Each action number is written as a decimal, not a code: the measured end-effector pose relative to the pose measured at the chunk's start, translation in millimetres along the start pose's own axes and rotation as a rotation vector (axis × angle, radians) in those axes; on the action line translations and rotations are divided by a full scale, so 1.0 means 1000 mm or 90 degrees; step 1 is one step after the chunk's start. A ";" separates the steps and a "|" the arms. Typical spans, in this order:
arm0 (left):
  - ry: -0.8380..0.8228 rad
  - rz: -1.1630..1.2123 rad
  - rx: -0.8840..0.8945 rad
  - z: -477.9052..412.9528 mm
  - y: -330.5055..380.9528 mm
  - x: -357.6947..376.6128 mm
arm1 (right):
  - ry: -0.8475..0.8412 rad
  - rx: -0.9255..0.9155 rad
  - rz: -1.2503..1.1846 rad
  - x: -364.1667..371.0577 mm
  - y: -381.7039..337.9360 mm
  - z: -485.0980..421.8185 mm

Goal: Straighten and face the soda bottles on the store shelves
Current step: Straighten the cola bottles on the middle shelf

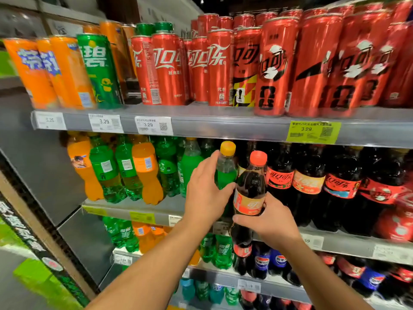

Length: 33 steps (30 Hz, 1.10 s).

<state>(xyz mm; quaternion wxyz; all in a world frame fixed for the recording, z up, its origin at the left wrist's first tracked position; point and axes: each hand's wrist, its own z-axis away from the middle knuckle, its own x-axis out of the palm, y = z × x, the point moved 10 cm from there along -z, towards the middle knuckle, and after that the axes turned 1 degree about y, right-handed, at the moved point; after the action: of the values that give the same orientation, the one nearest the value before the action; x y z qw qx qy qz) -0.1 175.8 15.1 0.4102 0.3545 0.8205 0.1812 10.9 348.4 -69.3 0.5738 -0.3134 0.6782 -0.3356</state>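
My left hand (204,193) grips a green soda bottle with a yellow cap (226,166) at the front of the middle shelf (134,205). Right beside it, my right hand (268,220) holds a dark cola bottle with an orange-red cap (251,186) by its lower body, its orange label facing me. Both bottles stand upright and touch each other. More cola bottles (335,184) fill the shelf to the right, and green and orange bottles (125,168) stand to the left.
The top shelf (223,121) carries orange, green and red cans with price tags on its edge. Lower shelves (245,283) hold more green, orange, cola and blue-labelled bottles. A grey side panel (44,166) closes the shelves on the left.
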 end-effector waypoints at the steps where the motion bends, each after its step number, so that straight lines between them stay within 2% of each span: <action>1: 0.019 0.007 -0.001 0.006 -0.003 -0.011 | -0.003 -0.002 0.002 0.001 -0.002 -0.001; 7: 0.123 0.071 -0.016 0.028 -0.023 -0.080 | -0.024 -0.011 0.010 0.022 -0.021 -0.011; 12: 0.125 0.067 -0.074 0.026 -0.060 -0.117 | 0.015 -0.030 -0.011 0.036 -0.041 -0.016; 17: 0.122 0.035 -0.099 0.011 -0.091 -0.141 | 0.008 0.005 -0.011 0.042 -0.047 -0.025; 23: 0.096 0.019 -0.137 -0.012 -0.117 -0.136 | 0.069 0.048 0.017 0.030 -0.055 -0.040; 33: 0.044 0.024 -0.082 -0.026 -0.118 -0.099 | 0.093 0.065 0.011 0.046 -0.059 -0.051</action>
<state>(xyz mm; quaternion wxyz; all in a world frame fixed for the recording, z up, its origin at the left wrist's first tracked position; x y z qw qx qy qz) -31.5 22.7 14.7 0.4000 0.3364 0.8141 0.2532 -44.0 282.0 -41.2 0.5408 -0.2523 0.7032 -0.3866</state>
